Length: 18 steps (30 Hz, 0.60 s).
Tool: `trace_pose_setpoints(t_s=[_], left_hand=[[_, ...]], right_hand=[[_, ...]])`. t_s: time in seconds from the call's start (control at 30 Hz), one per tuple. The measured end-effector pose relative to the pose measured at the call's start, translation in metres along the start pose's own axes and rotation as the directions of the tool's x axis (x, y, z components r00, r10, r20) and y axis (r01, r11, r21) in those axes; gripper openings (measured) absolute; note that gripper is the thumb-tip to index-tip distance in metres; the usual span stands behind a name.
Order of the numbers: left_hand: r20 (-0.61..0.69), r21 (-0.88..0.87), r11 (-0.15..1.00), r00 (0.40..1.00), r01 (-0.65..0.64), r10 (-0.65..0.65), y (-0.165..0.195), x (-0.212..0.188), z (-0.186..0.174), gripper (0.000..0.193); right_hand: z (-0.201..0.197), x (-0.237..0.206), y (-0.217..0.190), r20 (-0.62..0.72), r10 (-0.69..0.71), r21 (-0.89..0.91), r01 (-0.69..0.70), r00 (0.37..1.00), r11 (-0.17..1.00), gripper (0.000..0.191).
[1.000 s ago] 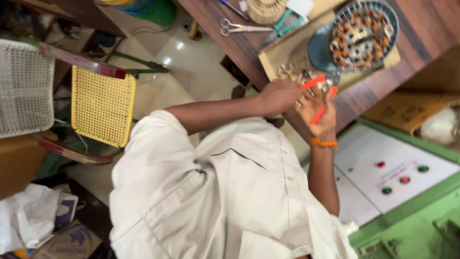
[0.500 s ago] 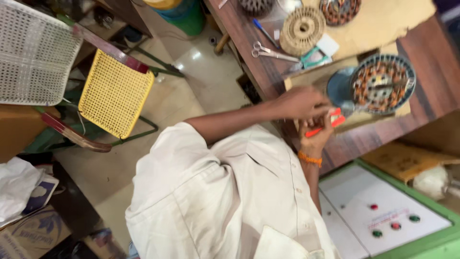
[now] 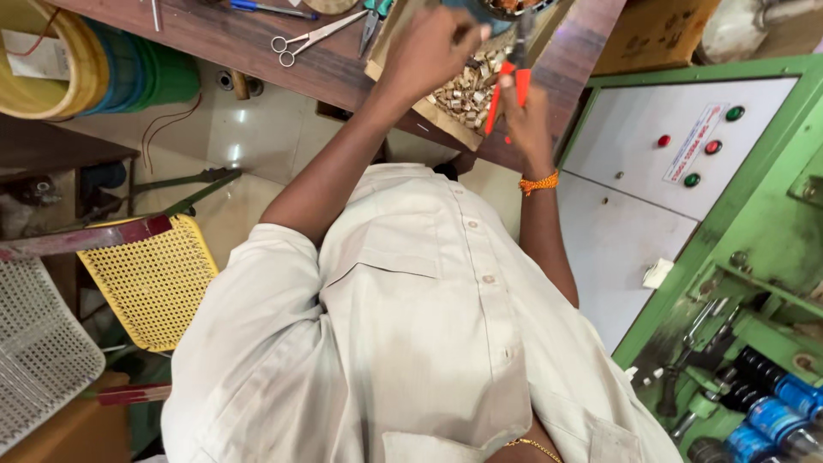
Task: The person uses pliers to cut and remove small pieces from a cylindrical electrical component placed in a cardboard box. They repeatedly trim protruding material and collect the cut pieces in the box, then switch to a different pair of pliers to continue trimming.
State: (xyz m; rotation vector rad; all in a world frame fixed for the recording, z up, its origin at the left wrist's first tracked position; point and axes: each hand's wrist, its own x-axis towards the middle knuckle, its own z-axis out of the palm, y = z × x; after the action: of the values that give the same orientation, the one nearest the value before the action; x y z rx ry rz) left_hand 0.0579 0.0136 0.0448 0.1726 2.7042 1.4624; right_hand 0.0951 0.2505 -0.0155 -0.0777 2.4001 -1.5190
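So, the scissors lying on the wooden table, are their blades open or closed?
Closed. The scissors lie flat on the wooden table, blades together in one thin line, the two ring handles side by side.

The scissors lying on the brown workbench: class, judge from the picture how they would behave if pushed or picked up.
The scissors look all metal with thin blades, so probably stiff and fairly heavy for their size. They lie flat on the smooth workbench, so a push would likely slide them rather than roll or tip. The blades are slightly apart, so they may swing on the pivot when lifted by one loop.

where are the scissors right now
In the head view, the scissors lie at top centre-left on the wooden bench, just left of the person's left hand.
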Motion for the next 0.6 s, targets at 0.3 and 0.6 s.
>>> trace_pose_setpoints(t_s=[0.3,0.6], left_hand=[[0.539,-0.834,0.247,0.824,0.493,0.174,-0.001,-0.048,0.134,0.06],[0.585,-0.631,0.529,0.796,0.568,-0.156,-0.002,-0.032,0.099,0.061]], right_hand=[[-0.025,-0.031,-0.034,-0.442,-0.155,0.155,0.245,0.884,0.957,0.046],[-0.047,-0.035,-0.044,-0.329,-0.197,-0.045,0.193,0.923,0.98,0.038]])
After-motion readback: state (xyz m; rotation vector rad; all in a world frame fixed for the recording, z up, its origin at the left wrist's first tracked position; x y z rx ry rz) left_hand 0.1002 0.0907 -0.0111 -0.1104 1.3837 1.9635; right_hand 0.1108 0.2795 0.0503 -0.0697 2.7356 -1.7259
